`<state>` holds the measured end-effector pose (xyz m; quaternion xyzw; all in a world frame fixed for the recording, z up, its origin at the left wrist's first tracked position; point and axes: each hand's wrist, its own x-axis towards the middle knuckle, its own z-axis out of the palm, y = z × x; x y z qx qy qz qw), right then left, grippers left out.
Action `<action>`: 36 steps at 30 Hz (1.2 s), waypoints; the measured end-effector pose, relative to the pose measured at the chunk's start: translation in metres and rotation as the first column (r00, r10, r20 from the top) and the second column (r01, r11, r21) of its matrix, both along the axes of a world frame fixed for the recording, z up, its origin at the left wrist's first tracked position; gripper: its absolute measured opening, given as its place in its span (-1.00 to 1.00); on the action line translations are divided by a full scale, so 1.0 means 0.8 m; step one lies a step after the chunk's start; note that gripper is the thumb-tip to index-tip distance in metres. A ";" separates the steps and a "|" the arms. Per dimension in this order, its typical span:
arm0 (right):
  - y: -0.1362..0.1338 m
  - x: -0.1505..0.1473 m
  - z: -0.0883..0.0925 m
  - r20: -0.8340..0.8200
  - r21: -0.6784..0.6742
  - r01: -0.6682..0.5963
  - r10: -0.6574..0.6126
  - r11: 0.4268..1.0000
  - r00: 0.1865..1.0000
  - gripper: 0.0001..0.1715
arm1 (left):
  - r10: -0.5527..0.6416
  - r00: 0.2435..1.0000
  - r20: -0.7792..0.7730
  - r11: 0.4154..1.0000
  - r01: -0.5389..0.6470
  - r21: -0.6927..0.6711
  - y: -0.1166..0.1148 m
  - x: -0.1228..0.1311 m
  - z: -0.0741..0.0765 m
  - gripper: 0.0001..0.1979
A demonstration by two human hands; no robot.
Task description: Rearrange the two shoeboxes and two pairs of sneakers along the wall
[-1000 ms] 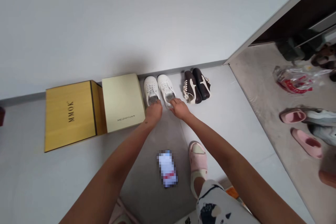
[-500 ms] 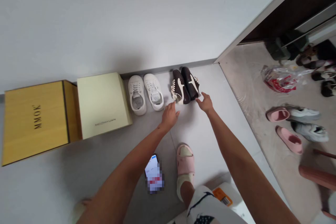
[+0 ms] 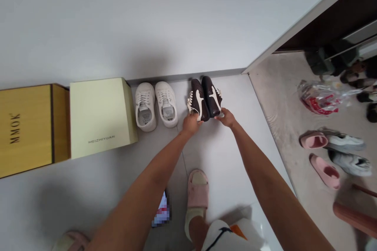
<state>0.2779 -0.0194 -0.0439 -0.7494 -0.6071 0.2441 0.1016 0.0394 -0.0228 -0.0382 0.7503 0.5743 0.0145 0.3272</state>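
A pair of dark brown sneakers with cream stripes and laces lies on the floor near the wall, the two shoes side by side on their sides. My left hand (image 3: 192, 124) closes round the heel end of the left brown sneaker (image 3: 198, 96). At the heel end of the right brown sneaker (image 3: 210, 94), my right hand (image 3: 226, 117) grips with thumb and fingers. Left of them stands a pair of white sneakers, the nearer-to-me-hand one (image 3: 166, 102) beside its mate (image 3: 145, 106), toes toward the wall.
A cream shoebox (image 3: 97, 117) and a yellow shoebox (image 3: 26, 125) stand along the wall at left. A phone (image 3: 161, 211) lies by my pink-slippered foot (image 3: 198, 194). Pink slippers (image 3: 325, 170), grey sneakers (image 3: 350, 162) and a plastic bag (image 3: 319, 96) lie beyond the threshold at right.
Both hands have moved in to the brown sneakers and taken hold of their heel ends. The sneakers lie slightly more upright in line. The whole view has shifted a little.
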 end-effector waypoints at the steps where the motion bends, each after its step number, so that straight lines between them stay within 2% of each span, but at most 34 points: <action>1: 0.002 0.000 0.003 0.007 -0.009 -0.004 0.004 1.000 1.000 -0.60 | -0.010 1.000 0.007 1.000 0.010 0.005 0.002 -0.003 0.001 -0.67; 3: 0.004 -0.002 0.011 -0.022 -0.025 -0.043 0.043 0.999 0.999 -0.63 | -0.022 0.999 0.024 0.999 0.022 0.024 0.003 -0.006 0.006 -0.67; 6: 0.005 -0.011 0.025 -0.050 -0.020 -0.169 0.168 0.985 0.985 -0.70 | -0.051 0.998 0.038 0.998 0.050 0.037 0.001 -0.007 0.019 -0.68; 11: 0.001 -0.038 0.053 0.159 -0.125 -0.313 0.330 0.942 0.930 -0.67 | -0.050 0.997 -0.051 0.999 0.051 0.008 0.002 0.002 0.046 -0.66; 18: 0.016 -0.064 0.082 0.341 -0.249 -0.356 0.426 0.901 0.838 -0.70 | -0.119 0.974 -0.195 0.992 0.123 0.009 0.021 0.015 0.066 -0.67; 26: 0.033 -0.091 0.080 0.359 -0.296 -0.323 0.418 0.899 0.834 -0.66 | -0.131 0.954 -0.270 0.990 0.140 0.014 0.035 0.015 0.075 -0.65; 36: 0.040 -0.101 0.072 0.366 -0.297 -0.325 0.421 0.898 0.830 -0.66 | -0.142 0.944 -0.298 0.989 0.149 -0.002 0.046 0.008 0.068 -0.62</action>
